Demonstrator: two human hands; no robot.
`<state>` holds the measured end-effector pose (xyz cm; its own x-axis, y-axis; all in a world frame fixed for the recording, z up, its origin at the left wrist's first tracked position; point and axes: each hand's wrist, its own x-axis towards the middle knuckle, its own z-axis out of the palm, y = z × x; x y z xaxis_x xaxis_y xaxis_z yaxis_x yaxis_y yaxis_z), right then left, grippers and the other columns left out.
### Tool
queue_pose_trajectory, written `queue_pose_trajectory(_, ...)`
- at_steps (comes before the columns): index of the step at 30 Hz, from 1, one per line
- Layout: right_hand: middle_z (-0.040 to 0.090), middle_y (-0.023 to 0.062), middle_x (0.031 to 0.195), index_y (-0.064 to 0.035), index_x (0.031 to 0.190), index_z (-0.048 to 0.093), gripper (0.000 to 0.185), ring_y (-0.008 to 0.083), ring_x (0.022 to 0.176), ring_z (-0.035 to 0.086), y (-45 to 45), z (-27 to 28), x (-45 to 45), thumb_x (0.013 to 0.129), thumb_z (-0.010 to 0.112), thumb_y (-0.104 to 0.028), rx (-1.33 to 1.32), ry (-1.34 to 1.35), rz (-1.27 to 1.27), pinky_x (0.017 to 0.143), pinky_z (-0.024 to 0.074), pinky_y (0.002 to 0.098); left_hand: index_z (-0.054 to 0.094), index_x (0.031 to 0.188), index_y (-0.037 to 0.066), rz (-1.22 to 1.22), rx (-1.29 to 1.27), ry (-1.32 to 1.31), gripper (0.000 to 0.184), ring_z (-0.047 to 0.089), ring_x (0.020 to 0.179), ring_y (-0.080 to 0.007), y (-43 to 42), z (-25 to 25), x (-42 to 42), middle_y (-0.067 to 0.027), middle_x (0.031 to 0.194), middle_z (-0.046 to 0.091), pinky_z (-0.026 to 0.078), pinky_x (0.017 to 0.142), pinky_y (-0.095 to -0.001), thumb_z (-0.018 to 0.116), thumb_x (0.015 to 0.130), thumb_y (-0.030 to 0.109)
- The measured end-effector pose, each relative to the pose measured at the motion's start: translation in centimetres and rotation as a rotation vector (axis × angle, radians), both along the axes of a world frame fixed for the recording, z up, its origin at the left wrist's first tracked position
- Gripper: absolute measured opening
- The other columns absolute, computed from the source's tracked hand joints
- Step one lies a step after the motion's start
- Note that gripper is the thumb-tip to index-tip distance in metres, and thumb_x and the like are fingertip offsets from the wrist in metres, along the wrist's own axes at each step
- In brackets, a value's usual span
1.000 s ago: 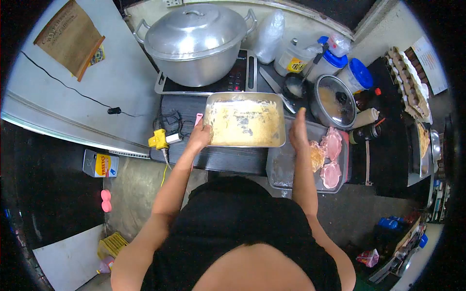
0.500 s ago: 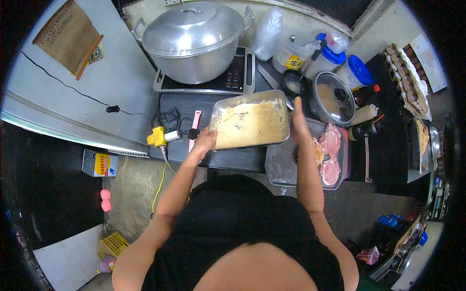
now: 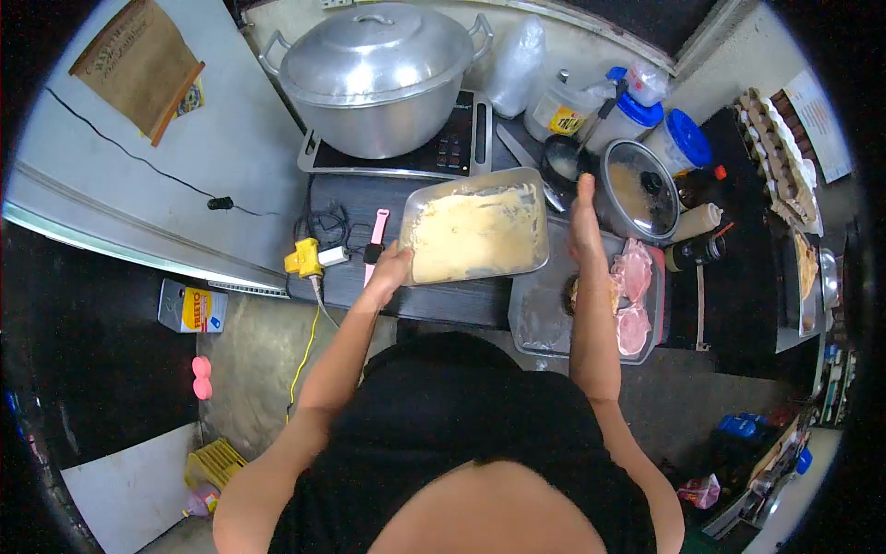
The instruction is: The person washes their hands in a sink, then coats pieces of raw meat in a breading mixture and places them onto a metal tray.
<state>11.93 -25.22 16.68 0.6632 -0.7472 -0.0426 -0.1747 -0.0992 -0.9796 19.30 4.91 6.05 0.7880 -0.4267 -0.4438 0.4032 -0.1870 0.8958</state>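
Observation:
My left hand [image 3: 395, 267] grips the left edge of a rectangular metal tray [image 3: 544, 263], thumb over the rim. A layer of pale yellow powder, like flour or breading [image 3: 475, 235], covers the tray's bottom, with bare patches on the right. To the right of the tray, apart from it, my right hand [image 3: 585, 222] is held edge-on with its fingers stretched out and nothing in it. Beneath that forearm is a clear plastic tray [image 3: 537, 314] with slices of raw pink meat [image 3: 633, 270] at its right side. A coated piece is partly hidden by the arm.
A large lidded pot [image 3: 378, 78] stands on an induction cooker [image 3: 452, 138] at the back. Further right are a small black pan [image 3: 561, 159], a glass-lidded pot [image 3: 637, 189], bottles and blue-lidded tubs [image 3: 685, 138]. A pink-strapped watch [image 3: 373, 251] and a yellow power adapter [image 3: 303, 258] lie left.
My right hand has moved away from the tray's right edge, to the right. The powder has spread flatter in the tray. My left hand keeps its grip.

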Motion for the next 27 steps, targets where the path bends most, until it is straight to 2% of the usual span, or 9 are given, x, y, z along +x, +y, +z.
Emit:
queue_pose_trajectory(4,0.001,0.0191,0.147,0.0013,0.140,0.006,0.079,0.0263,0.136,-0.002,2.8,0.0,0.2,0.089,0.028,-0.056,-0.069,0.127,0.091,0.109,0.0036,0.0346,0.045,0.120,0.000,-0.042,0.043,-0.081,0.034,0.056,0.094,-0.0185,-0.3,-0.7,0.1,-0.0106,0.104,0.059,0.044,0.082,-0.0300,0.041,0.092,0.019)
queue_pose_trajectory(7,0.003,0.0216,0.146,0.0036,0.139,0.007,0.081,0.0289,0.136,0.001,-0.6,-3.6,1.5,0.089,0.030,-0.055,-0.084,0.062,-0.030,0.109,0.0057,0.0358,0.045,0.120,0.000,-0.006,-0.023,0.003,0.034,0.057,0.093,-0.0207,0.3,0.4,-0.2,-0.0118,0.100,0.060,0.043,0.082,-0.0303,0.042,0.091,0.019)
queue_pose_trajectory(8,0.002,0.0227,0.146,0.0041,0.139,0.008,0.082,0.0289,0.136,0.001,0.8,-4.5,2.0,0.088,0.031,-0.056,-0.227,0.076,0.147,0.109,0.0053,0.0356,0.045,0.120,0.000,-0.021,-0.022,0.054,0.034,0.057,0.093,-0.0206,0.1,0.4,-0.3,-0.0115,0.099,0.060,0.043,0.082,-0.0303,0.042,0.091,0.018)
queue_pose_trajectory(12,0.001,0.0239,0.145,0.0037,0.139,0.008,0.083,0.0311,0.136,0.001,0.5,-2.0,1.4,0.087,0.034,-0.056,-0.110,0.050,-0.049,0.109,0.0052,0.0362,0.046,0.119,0.000,0.027,-0.016,0.145,0.033,0.056,0.091,-0.0195,0.3,0.6,-0.2,-0.0106,0.099,0.060,0.044,0.080,-0.0305,0.042,0.091,0.018)
queue_pose_trajectory(17,0.003,0.0242,0.145,0.0023,0.139,0.007,0.082,0.0321,0.136,-0.001,3.8,-0.7,0.9,0.088,0.032,-0.056,-0.155,0.123,0.069,0.109,0.0033,0.0382,0.049,0.119,0.000,-0.010,0.057,-0.113,0.033,0.054,0.092,-0.0172,0.4,0.2,-0.5,-0.0095,0.104,0.059,0.042,0.081,-0.0292,0.043,0.091,0.017)
queue_pose_trajectory(20,0.010,0.0240,0.145,-0.0010,0.140,0.011,0.077,0.0340,0.136,0.004,2.8,-3.5,-1.1,0.088,0.032,-0.054,-0.170,0.098,0.074,0.109,0.0059,0.0397,0.047,0.122,0.000,-0.025,0.026,-0.168,0.035,0.053,0.094,-0.0171,2.1,-7.0,1.6,-0.0104,0.107,0.058,0.041,0.082,-0.0282,0.044,0.090,0.017)
queue_pose_trajectory(22,0.024,0.0241,0.140,-0.0047,0.137,0.026,0.072,0.0373,0.132,0.017,1.5,-5.0,-3.8,0.086,0.041,-0.052,-0.298,0.251,-0.083,0.107,0.0123,0.0400,0.044,0.125,0.000,0.021,0.019,-0.159,0.038,0.054,0.096,-0.0200,2.0,-2.9,0.2,-0.0130,0.109,0.057,0.040,0.084,-0.0301,0.044,0.091,0.017)
queue_pose_trajectory(25,0.039,0.0221,0.131,-0.0053,0.125,0.045,0.060,0.0399,0.120,0.035,-4.3,-7.2,-10.9,0.080,0.055,-0.044,-0.655,0.557,-0.226,0.102,0.0255,0.0400,0.040,0.127,-0.002,-0.058,0.211,-0.366,0.040,0.054,0.099,-0.0280,2.6,-3.1,0.5,-0.0188,0.112,0.056,0.039,0.087,-0.0342,0.041,0.091,0.016)
queue_pose_trajectory(27,0.059,0.0213,0.102,-0.0037,0.102,0.062,0.041,0.0372,0.093,0.056,-10.1,-10.3,-15.2,0.073,0.063,-0.032,-0.567,0.476,-0.389,0.084,0.0433,0.0429,0.038,0.127,-0.002,-0.071,0.360,-0.424,0.040,0.054,0.102,-0.0321,2.6,-2.7,0.2,-0.0215,0.112,0.055,0.038,0.089,-0.0357,0.039,0.091,0.015)
